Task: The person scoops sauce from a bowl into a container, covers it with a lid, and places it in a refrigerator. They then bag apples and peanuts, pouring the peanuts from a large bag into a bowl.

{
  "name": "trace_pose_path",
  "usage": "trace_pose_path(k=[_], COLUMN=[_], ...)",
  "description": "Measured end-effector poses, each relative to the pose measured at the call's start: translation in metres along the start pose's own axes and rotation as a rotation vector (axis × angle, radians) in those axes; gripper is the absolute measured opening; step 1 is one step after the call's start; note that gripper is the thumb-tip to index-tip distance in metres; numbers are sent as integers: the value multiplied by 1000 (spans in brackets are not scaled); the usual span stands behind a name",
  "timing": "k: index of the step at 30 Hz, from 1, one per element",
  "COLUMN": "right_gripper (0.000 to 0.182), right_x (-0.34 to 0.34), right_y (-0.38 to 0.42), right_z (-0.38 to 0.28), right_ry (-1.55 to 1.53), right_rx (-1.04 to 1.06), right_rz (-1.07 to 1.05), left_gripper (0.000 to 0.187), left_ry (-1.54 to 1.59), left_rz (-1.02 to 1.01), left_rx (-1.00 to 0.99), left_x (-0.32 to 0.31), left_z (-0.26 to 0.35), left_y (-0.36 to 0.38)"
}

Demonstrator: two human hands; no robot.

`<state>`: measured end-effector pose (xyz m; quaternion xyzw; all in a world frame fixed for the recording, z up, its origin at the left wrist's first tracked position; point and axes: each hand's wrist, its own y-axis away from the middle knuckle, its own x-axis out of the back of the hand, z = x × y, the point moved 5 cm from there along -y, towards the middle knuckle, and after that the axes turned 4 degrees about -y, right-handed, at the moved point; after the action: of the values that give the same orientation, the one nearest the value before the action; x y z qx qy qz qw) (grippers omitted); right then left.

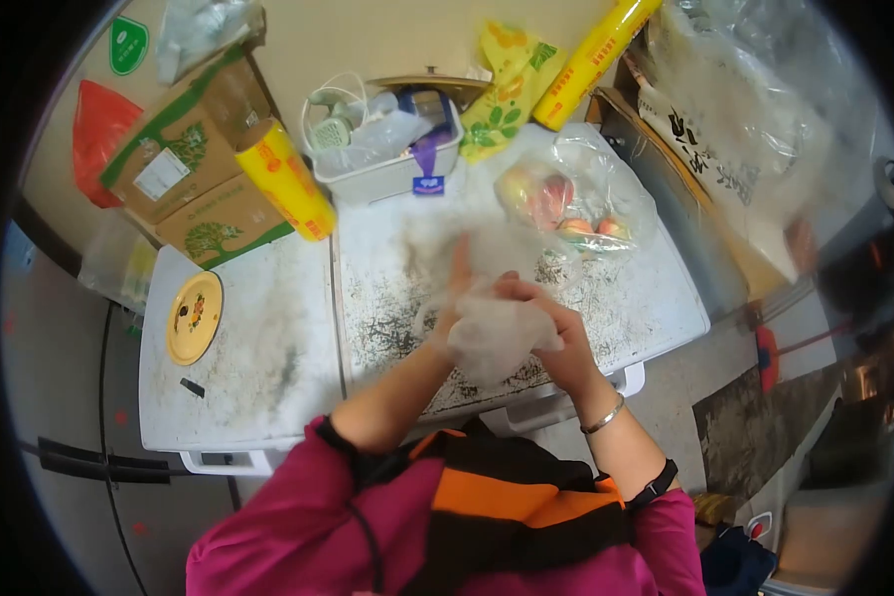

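Observation:
A thin, translucent white plastic bag (pixel 502 338) hangs crumpled between my hands over the front of the white worktop. My left hand (pixel 454 298) is partly behind and within the plastic, one finger stretched upward; its other fingers are mostly covered. From the right, my right hand (pixel 558 333) grips the plastic, its fingers bent around the edge. Just beyond my hands lies a clear plastic bag (pixel 626 199) with several red and yellow fruits (pixel 576 226) in it.
A white basket (pixel 382 179) of odds and ends stands at the back, near a yellow film roll (pixel 286 179) and cardboard box (pixel 189 159). Another yellow roll (pixel 596 65) leans at the back right. On the left are a yellow lid (pixel 195 318) and a small black piece (pixel 192 387).

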<state>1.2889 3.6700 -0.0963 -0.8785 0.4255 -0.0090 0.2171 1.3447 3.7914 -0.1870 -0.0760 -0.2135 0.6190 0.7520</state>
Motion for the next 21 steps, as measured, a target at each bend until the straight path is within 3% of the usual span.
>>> trace_pose_path(k=[1, 2, 4, 8, 10, 12, 13, 15, 18, 19, 20, 21], right_gripper=[17, 17, 19, 23, 24, 27, 31, 33, 30, 26, 26, 27], right_x=[8, 16, 24, 35, 30, 23, 26, 43, 24, 14, 5, -6], right_y=[1, 3, 8, 24, 11, 2, -13, -26, -49, -59, -63, -64], right_z=[-1, -3, 3, 65, 69, 77, 88, 109, 109, 105, 109, 112], right_ry=[70, 139, 116, 281, 424, 1137, 1165, 1177, 1176, 1162, 1156, 878], right_rx=[6, 9, -34, -79, -88, -423, -620, -572, -420, -327, -323, -244], right_rz=[94, 190, 205, 75, 52, -61, -145, -127, -56, 24, 8, -26], left_gripper=[45, 45, 35, 29, 31, 34, 34, 40, 52, 62, 63, 63], left_ry=[844, 844, 463, 531, 84, 4, 12, -21, 173, 59, 71, 85], left_rz=[172, 176, 247, 211, 19, -136, -146, -297, -93, -50, 76, 200], left_rx=[328, 325, 370, 419, 761, 580, 576, 286, 431, 541, 519, 501], left_x=[2, 2, 13, 23, 30, 21, 14, -7, -1, 18, 36, 53], left_z=[43, 38, 26, 50, 44, 54, 63, 95, 68, 49, 38, 28], left_y=[3, 6, 16, 35, 45, 51, 58, 68, 83, 79, 71, 65])
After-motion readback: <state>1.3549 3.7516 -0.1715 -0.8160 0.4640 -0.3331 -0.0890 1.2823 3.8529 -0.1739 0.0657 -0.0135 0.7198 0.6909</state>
